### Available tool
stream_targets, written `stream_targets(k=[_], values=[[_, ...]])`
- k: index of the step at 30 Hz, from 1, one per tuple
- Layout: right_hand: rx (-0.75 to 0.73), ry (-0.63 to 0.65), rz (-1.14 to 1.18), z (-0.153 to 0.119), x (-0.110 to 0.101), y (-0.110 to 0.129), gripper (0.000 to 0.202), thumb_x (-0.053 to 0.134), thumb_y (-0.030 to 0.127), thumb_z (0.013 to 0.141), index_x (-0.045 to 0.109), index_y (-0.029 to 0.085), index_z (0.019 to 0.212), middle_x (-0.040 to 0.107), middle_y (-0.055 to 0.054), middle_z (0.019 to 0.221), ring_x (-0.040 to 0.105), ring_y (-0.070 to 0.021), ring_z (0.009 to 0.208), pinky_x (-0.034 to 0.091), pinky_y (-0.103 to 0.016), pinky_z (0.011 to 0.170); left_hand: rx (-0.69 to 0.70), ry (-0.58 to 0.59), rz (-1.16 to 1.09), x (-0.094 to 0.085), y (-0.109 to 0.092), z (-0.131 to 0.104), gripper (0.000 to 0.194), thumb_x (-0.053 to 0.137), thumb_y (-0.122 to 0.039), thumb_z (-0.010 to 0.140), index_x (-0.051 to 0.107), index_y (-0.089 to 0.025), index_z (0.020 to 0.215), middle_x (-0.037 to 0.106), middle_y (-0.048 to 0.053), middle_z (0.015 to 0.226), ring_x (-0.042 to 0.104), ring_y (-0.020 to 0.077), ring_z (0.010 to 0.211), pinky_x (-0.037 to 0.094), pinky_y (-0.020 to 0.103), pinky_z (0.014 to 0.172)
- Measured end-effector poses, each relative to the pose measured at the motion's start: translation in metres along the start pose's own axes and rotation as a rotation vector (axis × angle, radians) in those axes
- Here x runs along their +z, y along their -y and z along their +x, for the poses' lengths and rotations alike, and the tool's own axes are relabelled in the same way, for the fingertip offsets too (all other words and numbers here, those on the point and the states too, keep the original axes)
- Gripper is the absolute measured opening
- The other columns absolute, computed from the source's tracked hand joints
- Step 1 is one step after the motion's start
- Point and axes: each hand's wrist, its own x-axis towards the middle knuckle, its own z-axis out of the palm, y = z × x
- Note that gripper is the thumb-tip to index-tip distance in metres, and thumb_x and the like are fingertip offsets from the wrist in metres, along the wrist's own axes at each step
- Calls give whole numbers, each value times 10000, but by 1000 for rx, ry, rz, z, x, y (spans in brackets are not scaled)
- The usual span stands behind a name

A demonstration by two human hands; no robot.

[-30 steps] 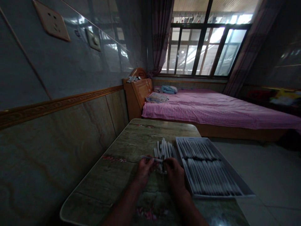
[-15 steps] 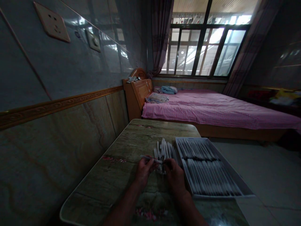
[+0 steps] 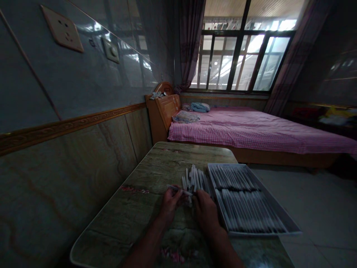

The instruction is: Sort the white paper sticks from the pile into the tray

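My left hand (image 3: 170,201) is closed around a slim white pen (image 3: 186,192), which lies nearly level and points toward my other hand. At the pen's right end, the fingers of my right hand (image 3: 205,206) are pinched together over a small dark part. Whether that dark part is a cap or the tip, I cannot tell. Just beyond both hands, a loose pile of white pens (image 3: 196,178) rests on the table (image 3: 139,219). To the right, a shallow white tray (image 3: 292,227) holds two rows of similar pens with dark ends.
The tray overhangs the table's right edge above a tiled floor (image 3: 320,208). A bed (image 3: 237,130) with a pink checked sheet stands beyond the table. A tiled wall (image 3: 83,178) runs along the left side, and a window (image 3: 237,56) is at the back.
My right hand has shifted and turned slightly at the pen's end, its fingers curling closer. The pen's right end has tipped slightly lower. My left hand stays nearly still.
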Motion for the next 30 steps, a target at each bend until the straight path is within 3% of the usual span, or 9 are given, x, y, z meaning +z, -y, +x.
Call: stream_targets(k=[5,9,13,19,25,30], values=[[-168,48,-243,-7,4,-9,243,427,111,870,657,188,877,658,-77,776,587,-169,678,389,-245,610,-5,56,33,3,1,-5,465,884,-326,540,568,-166,841,716,12,754,698,175,670,586,292,625],[-48,145,-241,-4,-1,-4,252,406,157,915,639,210,832,660,-42,733,597,-147,632,348,-233,561,23,30,34,5,-1,-7,472,888,-341,526,569,-166,828,712,10,740,692,168,671,583,276,622],[95,65,-107,0,-5,3,286,366,306,973,568,220,791,645,-4,726,615,-138,668,368,-223,601,43,17,47,5,-2,-6,463,874,-361,549,572,-165,839,712,13,751,691,165,679,582,276,634],[-3,84,-199,-3,-5,0,338,336,206,954,598,207,741,636,-40,655,571,-141,566,284,-258,517,11,50,83,5,2,-5,492,885,-375,512,567,-164,822,706,5,723,699,190,663,579,289,597],[81,22,-75,-3,-9,6,303,377,363,970,545,213,767,641,-9,720,606,-136,652,339,-222,585,35,16,49,2,3,-2,512,873,-395,528,558,-165,860,702,-8,730,696,175,652,577,291,615],[22,44,-117,-4,-6,3,408,281,295,991,524,223,671,597,-4,592,564,-127,539,284,-248,539,20,60,92,2,4,-5,481,859,-393,556,555,-165,851,708,5,742,697,180,662,574,292,611]])
